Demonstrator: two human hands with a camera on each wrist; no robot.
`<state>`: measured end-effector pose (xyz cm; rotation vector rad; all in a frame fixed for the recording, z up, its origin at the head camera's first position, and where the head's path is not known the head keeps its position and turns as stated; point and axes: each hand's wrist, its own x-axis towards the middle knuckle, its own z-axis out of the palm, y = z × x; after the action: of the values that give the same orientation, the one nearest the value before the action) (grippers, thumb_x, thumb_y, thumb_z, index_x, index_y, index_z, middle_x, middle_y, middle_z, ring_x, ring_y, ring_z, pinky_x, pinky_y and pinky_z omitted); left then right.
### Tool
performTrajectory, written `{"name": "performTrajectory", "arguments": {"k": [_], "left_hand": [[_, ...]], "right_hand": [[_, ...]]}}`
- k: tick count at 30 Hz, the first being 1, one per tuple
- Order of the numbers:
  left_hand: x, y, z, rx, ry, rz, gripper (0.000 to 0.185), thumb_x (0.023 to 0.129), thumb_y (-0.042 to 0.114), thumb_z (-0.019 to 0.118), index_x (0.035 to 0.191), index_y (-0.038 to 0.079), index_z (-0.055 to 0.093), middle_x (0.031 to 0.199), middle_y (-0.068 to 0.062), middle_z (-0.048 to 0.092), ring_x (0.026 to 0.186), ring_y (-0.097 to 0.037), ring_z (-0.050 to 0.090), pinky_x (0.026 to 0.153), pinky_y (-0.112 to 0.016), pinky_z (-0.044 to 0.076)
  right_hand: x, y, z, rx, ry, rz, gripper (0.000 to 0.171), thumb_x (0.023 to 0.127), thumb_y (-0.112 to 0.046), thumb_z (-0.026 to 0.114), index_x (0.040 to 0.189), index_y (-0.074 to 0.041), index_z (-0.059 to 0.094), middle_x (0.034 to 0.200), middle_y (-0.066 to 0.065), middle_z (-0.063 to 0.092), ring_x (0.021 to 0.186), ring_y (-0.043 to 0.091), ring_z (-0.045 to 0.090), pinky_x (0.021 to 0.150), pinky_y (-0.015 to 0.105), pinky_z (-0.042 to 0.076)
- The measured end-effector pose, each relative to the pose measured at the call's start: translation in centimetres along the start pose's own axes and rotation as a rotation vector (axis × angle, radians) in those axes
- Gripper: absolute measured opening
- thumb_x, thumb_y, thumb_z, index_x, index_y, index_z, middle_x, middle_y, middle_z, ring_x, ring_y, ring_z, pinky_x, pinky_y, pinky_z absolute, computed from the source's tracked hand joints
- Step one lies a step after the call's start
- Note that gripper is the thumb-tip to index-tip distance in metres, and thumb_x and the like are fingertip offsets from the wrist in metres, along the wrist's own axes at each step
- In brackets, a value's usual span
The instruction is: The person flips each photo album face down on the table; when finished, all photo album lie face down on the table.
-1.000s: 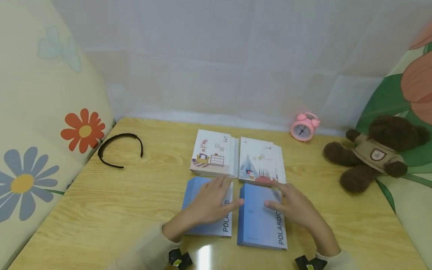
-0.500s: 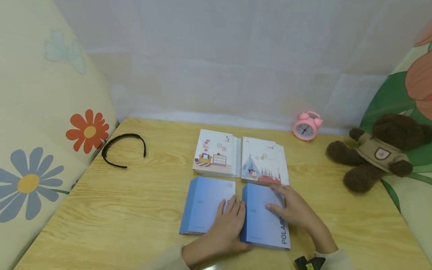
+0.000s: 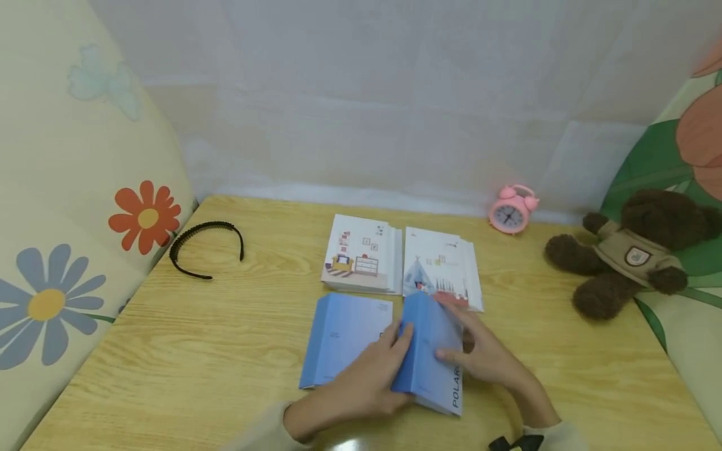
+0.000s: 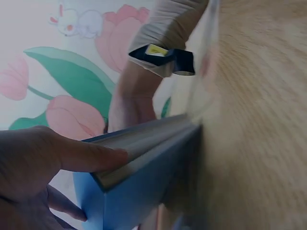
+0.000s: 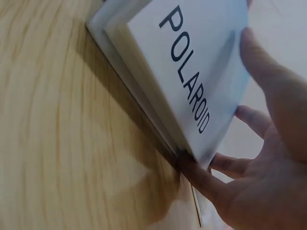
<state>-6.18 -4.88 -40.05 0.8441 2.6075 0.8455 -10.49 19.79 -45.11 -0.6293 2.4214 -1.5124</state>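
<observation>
On wood-grain tbl (image 3: 186,351), white cloth (image 3: 361,125) behind: L hand (image 3: 366,379), R hand (image 3: 489,357) gripping tilted POLAROID bk (image 3: 427,351).

The thick POLAROID album (image 3: 429,371), blue fading to white, is tilted just right of a matching album (image 3: 343,338).

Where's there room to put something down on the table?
There's bare table between the black headband and the flat blue album, and between the right hand and teddy bear. The middle's crowded: two white illustrated albums, that flat one, the left hand and the tilted POLAROID album both hands hold.
</observation>
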Motion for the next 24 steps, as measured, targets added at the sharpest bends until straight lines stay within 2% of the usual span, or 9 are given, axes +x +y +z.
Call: {"name": "performTrajectory", "arguments": {"k": [3,6,8,10,13,17,20,24], "left_hand": [[-0.2,0.6,-0.9,-0.044,-0.022,0.018,0.099,0.08,0.019,0.083,0.155,-0.005,0.021,0.158,-0.033,0.014,0.14,-0.043,0.032,0.108,-0.047,0.038],[-0.4,1.3,-1.3,-0.04,-0.026,0.038,0.096,0.081,0.017,0.082,0.155,-0.002,0.023,0.158,-0.032,0.014,0.141,-0.042,0.031,0.108,-0.046,0.039],[-0.6,1.7,-1.5,-0.028,-0.025,0.065,0.093,0.082,0.016,0.081,0.155,-0.001,0.026,0.158,-0.031,0.013,0.141,-0.041,0.03,0.108,-0.046,0.039],[-0.5,2.0,-1.6,-0.009,-0.014,0.113,0.088,0.083,0.016,0.081,0.154,-0.001,0.03,0.158,-0.031,0.014,0.142,-0.041,0.029,0.109,-0.045,0.039],[-0.4,2.5,-1.4,0.015,0.01,0.199,0.081,0.084,0.017,0.08,0.15,-0.002,0.037,0.158,-0.032,0.013,0.142,-0.04,0.029,0.11,-0.045,0.037],[-0.2,2.8,-0.9,0.049,0.041,0.271,0.077,0.086,0.021,0.079,0.148,-0.003,0.041,0.157,-0.033,0.014,0.142,-0.038,0.029,0.111,-0.045,0.037],[-0.1,2.8,-0.7,0.035,0.048,0.253,0.081,0.086,0.024,0.079,0.15,-0.003,0.037,0.159,-0.029,0.015,0.141,-0.035,0.032,0.108,-0.042,0.041],[0.1,2.5,0.0,-0.071,0.065,0.16,0.104,0.082,0.029,0.082,0.156,-0.005,0.016,0.16,-0.028,0.011,0.143,-0.037,0.028,0.109,-0.045,0.038]], "right_hand": [[0.1,-0.7,0.4,0.059,0.014,0.045,0.071,0.099,-0.021,0.062,0.159,-0.017,0.025,0.162,0.019,0.017,0.136,0.054,0.031,0.102,0.065,0.038],[0.3,-1.5,0.7,0.103,0.037,0.092,0.058,0.106,-0.025,0.049,0.158,-0.017,0.026,0.16,0.02,0.023,0.14,0.05,0.028,0.107,0.066,0.03],[0.4,-2.0,0.7,0.14,0.05,0.109,0.055,0.108,-0.027,0.043,0.158,-0.016,0.025,0.157,0.02,0.03,0.14,0.045,0.031,0.11,0.063,0.028],[0.4,-2.5,0.7,0.177,0.068,0.105,0.053,0.108,-0.028,0.041,0.157,-0.014,0.026,0.152,0.021,0.037,0.137,0.041,0.038,0.109,0.057,0.033],[0.4,-2.9,0.5,0.222,0.095,0.078,0.052,0.108,-0.027,0.041,0.156,-0.013,0.027,0.15,0.021,0.04,0.132,0.04,0.044,0.104,0.048,0.042],[0.3,-3.1,0.2,0.243,0.126,0.04,0.048,0.108,-0.023,0.044,0.154,-0.018,0.032,0.149,0.018,0.042,0.129,0.039,0.048,0.098,0.04,0.047],[0.3,-3.0,0.2,0.242,0.133,0.02,0.046,0.107,-0.021,0.045,0.152,-0.021,0.036,0.146,0.016,0.044,0.127,0.037,0.049,0.096,0.038,0.048],[0.3,-3.0,0.1,0.266,0.128,0.003,0.046,0.107,-0.019,0.046,0.151,-0.017,0.037,0.145,0.016,0.045,0.126,0.036,0.049,0.093,0.037,0.052]]}}
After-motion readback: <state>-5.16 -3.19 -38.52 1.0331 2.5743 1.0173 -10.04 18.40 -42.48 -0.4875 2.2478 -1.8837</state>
